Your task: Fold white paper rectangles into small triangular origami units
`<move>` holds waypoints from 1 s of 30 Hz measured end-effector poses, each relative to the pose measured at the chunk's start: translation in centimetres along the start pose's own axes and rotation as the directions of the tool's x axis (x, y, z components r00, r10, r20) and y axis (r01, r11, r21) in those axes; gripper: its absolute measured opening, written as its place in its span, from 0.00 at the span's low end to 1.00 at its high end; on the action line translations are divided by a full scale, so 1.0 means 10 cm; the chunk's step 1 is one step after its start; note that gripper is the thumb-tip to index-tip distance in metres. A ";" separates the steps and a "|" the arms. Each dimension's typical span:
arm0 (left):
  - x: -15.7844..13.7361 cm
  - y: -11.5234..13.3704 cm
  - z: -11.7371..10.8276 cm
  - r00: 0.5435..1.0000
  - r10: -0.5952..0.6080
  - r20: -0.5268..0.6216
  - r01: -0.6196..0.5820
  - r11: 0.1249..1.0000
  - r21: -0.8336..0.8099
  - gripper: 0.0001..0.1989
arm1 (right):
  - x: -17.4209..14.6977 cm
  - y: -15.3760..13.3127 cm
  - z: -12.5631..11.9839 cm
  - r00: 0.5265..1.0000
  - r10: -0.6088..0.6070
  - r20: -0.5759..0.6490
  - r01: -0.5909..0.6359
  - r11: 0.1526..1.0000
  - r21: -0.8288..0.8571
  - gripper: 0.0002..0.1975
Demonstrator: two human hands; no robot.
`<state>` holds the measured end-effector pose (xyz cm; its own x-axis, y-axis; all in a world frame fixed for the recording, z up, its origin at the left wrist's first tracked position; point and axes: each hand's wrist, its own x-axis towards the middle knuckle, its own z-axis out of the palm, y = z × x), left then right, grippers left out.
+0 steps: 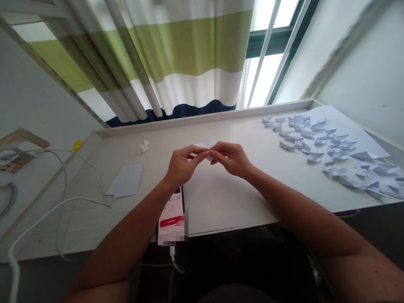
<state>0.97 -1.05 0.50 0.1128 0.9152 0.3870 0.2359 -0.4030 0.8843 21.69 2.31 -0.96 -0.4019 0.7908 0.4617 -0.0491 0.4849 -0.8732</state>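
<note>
A small piece of white paper [206, 143] is held up over the middle of the table, between my two hands. My left hand [184, 162] pinches it with thumb and fingertips from the left. From the right, my right hand [229, 156] pinches the same paper, and the fingertips of both hands nearly meet. Its folds are mostly hidden behind the fingers. Many folded paper boats [315, 158] stand spread over the right side of the table. On the left lie flat white paper sheets [128, 181], partly overlapping.
A phone [170, 214] with a lit screen lies at the table's front edge, a cable plugged in. White cables [61, 210] loop over the left side. Crumpled white scraps [144, 147] lie toward the back left. A curtain [189, 50] hangs behind the white table [221, 206].
</note>
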 end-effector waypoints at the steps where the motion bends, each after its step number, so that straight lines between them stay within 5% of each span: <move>1: -0.01 0.00 0.01 1.000 0.009 0.000 -0.009 1.000 0.012 0.12 | -0.01 0.00 0.00 1.000 0.015 0.014 -0.015 1.000 -0.013 0.19; 6: -0.03 0.00 0.03 0.998 0.062 -0.011 -0.060 0.994 0.086 0.10 | 0.00 0.02 -0.03 0.997 0.019 0.073 -0.007 0.989 -0.150 0.15; 11: -0.02 0.02 0.01 0.996 -0.020 0.092 0.009 0.993 0.119 0.13 | 0.02 0.06 -0.08 0.991 -0.013 0.132 0.049 0.961 -0.273 0.14; 15: -0.02 0.03 -0.01 0.995 -0.031 0.095 0.024 0.997 0.073 0.11 | 0.01 0.06 -0.07 0.991 0.002 0.131 0.026 0.977 -0.211 0.14; 26: 0.02 -0.02 0.00 0.997 -0.073 -0.040 0.066 0.987 -0.146 0.13 | 0.04 0.12 0.00 0.993 0.049 -0.111 -0.035 0.992 0.123 0.22; 30: 0.01 0.00 0.03 0.994 -0.090 -0.062 0.073 0.970 -0.232 0.15 | 0.05 0.14 0.01 0.995 0.048 -0.087 -0.034 0.987 0.158 0.22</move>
<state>1.30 -0.94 0.42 0.0309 0.9464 0.3216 0.0131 -0.3221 0.9466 21.33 3.33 -2.02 -0.3226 0.8426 0.4312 -0.1789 0.3931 -0.9019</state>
